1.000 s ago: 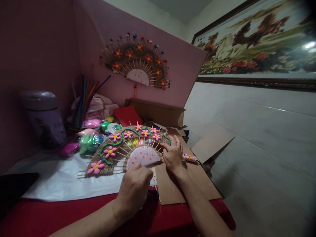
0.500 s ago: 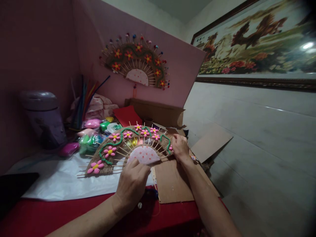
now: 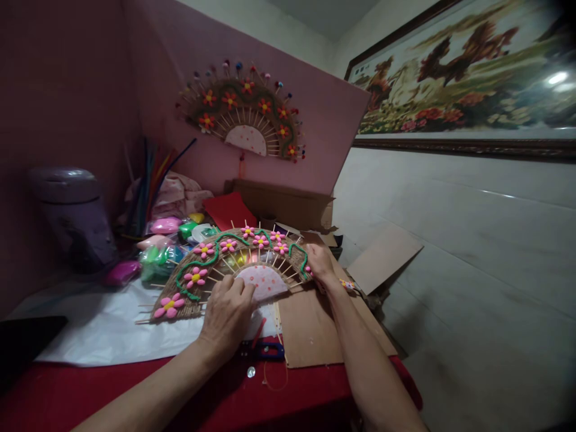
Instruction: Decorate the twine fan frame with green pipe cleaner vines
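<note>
A handmade fan [image 3: 186, 276] of brown twine and thin sticks is tilted up over the table, with pink clay flowers [image 3: 170, 305] and a wavy green cord [image 3: 211, 260] on its arc. A white half-round piece with reddish dots [image 3: 263, 283] forms its inner part. My left hand [image 3: 228, 312] is closed at the lower inner edge of the fan, beside the dotted piece; its fingertips are partly hidden. At the fan's right end, my right hand [image 3: 320, 264] grips the twine arc, covering part of the last flower.
Cardboard [image 3: 315, 330] lies under the fan's right side, and a white plastic sheet [image 3: 108, 324] under its left. A blue tool [image 3: 267, 350] lies near the red cloth's front [image 3: 306, 390]. Bagged clay [image 3: 159, 258] sits behind left. Another fan [image 3: 246, 114] hangs on the pink board.
My left hand has shifted left and slightly up along the fan's inner edge, uncovering the blue tool. My right hand stays at the right end. The whole view has shifted slightly.
</note>
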Available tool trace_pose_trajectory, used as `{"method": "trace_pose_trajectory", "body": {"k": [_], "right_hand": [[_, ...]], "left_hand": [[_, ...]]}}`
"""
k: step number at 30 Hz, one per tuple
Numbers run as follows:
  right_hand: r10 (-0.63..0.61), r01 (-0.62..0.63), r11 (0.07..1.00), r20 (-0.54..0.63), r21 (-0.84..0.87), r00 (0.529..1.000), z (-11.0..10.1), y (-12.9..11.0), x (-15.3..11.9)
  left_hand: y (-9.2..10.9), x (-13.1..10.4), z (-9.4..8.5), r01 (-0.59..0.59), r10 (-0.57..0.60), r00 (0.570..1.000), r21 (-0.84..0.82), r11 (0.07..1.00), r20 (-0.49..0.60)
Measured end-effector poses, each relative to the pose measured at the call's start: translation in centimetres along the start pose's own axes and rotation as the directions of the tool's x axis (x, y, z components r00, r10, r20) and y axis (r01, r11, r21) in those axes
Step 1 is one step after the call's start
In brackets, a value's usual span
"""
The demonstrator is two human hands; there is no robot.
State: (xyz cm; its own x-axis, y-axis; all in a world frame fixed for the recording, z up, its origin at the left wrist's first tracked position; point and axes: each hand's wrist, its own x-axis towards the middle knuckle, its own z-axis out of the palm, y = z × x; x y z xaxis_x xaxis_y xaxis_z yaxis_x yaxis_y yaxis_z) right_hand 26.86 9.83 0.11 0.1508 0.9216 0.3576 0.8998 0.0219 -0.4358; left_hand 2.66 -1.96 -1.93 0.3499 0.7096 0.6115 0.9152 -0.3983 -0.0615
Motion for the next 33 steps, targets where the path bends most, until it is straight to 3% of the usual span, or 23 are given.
{"method": "trace_pose_trajectory", "body": {"k": [6,11,17,21,23,26,33], "right_hand": [[-0.014,0.014,1.000,-0.036,-0.002,0.999,-0.6,0.2,-0.5],[0.006,-0.012,0.999,-0.146,-0.043,0.989,-1.1,-0.3,-1.3],[-0.157,0.146,0.988,-0.311,-0.059,0.937,-0.9,-1.3,-2.3],[-0.066,0.058,0.998,-0.413,-0.032,0.908,-0.8,-0.7,-2.0],[-0.055,0.053,0.998,-0.408,-0.017,0.911,-0.8,-0.4,-1.9],[-0.145,0.142,0.989,-0.344,-0.035,0.928,-0.6,-0.4,-1.9],[-0.230,0.190,0.959,-0.184,-0.212,0.956,0.3,-0.8,-2.7]], "left_hand": [[-0.3,0.0,0.4,-0.022,0.023,0.999,0.034,0.999,-0.032],[-0.3,0.1,0.6,-0.052,0.055,0.993,0.036,0.998,-0.103],[0.2,0.0,0.4,-0.069,0.067,0.993,-0.017,0.997,-0.101],[0.5,-0.2,0.2,-0.073,0.069,0.994,-0.046,0.996,-0.090],[0.6,-0.3,0.2,-0.078,0.072,0.992,-0.061,0.995,-0.101],[0.7,-0.5,0.3,-0.087,0.076,0.990,-0.086,0.992,-0.121],[1.2,-0.7,0.1,-0.089,0.076,0.991,-0.120,0.989,-0.108]]}}
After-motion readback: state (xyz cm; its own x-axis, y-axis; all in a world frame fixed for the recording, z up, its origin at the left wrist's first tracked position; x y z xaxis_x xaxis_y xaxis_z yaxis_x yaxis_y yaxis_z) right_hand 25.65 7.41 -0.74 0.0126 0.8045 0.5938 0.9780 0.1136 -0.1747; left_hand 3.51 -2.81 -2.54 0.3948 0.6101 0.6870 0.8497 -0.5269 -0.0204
